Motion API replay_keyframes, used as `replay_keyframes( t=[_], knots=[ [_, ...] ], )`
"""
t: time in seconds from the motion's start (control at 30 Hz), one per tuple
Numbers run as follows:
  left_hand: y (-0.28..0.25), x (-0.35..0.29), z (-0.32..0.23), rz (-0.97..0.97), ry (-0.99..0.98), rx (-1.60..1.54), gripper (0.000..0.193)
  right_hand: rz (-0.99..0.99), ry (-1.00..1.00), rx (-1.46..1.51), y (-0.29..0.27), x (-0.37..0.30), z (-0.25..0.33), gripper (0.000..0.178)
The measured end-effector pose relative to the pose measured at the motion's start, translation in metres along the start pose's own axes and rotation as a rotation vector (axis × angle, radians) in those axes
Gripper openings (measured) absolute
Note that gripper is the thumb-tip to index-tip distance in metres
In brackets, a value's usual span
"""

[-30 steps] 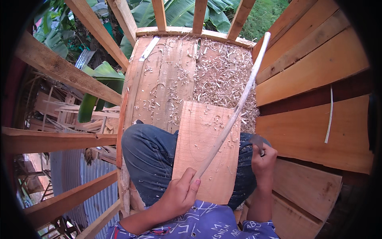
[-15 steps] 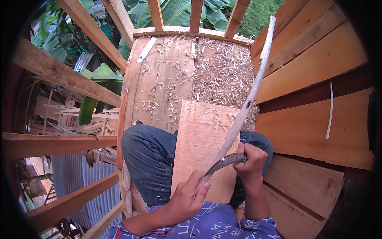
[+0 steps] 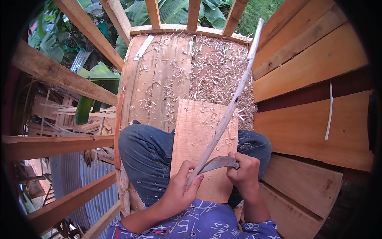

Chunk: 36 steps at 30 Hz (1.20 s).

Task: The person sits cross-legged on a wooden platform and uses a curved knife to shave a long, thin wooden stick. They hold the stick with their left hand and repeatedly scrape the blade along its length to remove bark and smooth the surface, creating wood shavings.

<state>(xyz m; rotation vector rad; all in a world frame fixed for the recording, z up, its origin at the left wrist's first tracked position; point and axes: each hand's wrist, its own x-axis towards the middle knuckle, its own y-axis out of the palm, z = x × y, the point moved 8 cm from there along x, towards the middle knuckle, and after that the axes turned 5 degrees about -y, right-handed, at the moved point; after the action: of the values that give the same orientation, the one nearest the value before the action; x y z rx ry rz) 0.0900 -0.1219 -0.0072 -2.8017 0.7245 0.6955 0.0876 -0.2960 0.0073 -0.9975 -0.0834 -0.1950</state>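
Note:
A long, pale, slightly crooked wooden stick [image 3: 225, 119] slants from my lap up and away to the right. Its near end is in my left hand [image 3: 180, 192], the fingers closed round it. My right hand [image 3: 245, 171] grips a curved, dark grey knife [image 3: 219, 163] by its handle, which the fingers mostly hide. The tip of the blade lies against the stick just above my left thumb. Under both hands, a flat wooden board [image 3: 191, 137] rests across my lap between my knees, with a few shavings on it.
Curled wood shavings [image 3: 217, 75] cover the plank floor [image 3: 159, 91] ahead, thickest on the right. A pale strip [image 3: 144, 47] lies at the far left. Wooden rails [image 3: 65, 77] stand on the left and far sides; a plank wall [image 3: 310, 123] closes the right.
My right hand has come down toward me with the knife, and the blade shows more of its flat side. The far end of the stick has swung a little to the left.

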Motion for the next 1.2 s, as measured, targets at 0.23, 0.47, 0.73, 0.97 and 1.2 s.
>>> replay_keyframes(
  t=[0.23,0.47,0.73,0.97,1.2],
  knots=[
    [0.006,-0.007,-0.005,0.005,0.001,0.090,0.015,-0.104,-0.071,-0.070,0.004,0.010,-0.004,0.025],
    [0.022,-0.013,0.003,0.119,-0.071,-0.006,0.014,-0.280,0.141,-0.060,-0.020,0.027,-0.041,0.019],
    [0.008,-0.007,0.005,0.056,-0.045,-0.106,0.016,-0.151,0.106,-0.038,-0.026,0.012,-0.025,0.023],
    [0.021,-0.012,0.004,0.076,0.018,0.034,0.020,-0.128,0.032,-0.135,-0.010,0.009,-0.012,0.034],
    [0.024,-0.018,0.008,0.075,0.054,0.005,0.020,-0.255,0.207,-0.105,-0.040,0.026,-0.051,0.036]
  ],
)
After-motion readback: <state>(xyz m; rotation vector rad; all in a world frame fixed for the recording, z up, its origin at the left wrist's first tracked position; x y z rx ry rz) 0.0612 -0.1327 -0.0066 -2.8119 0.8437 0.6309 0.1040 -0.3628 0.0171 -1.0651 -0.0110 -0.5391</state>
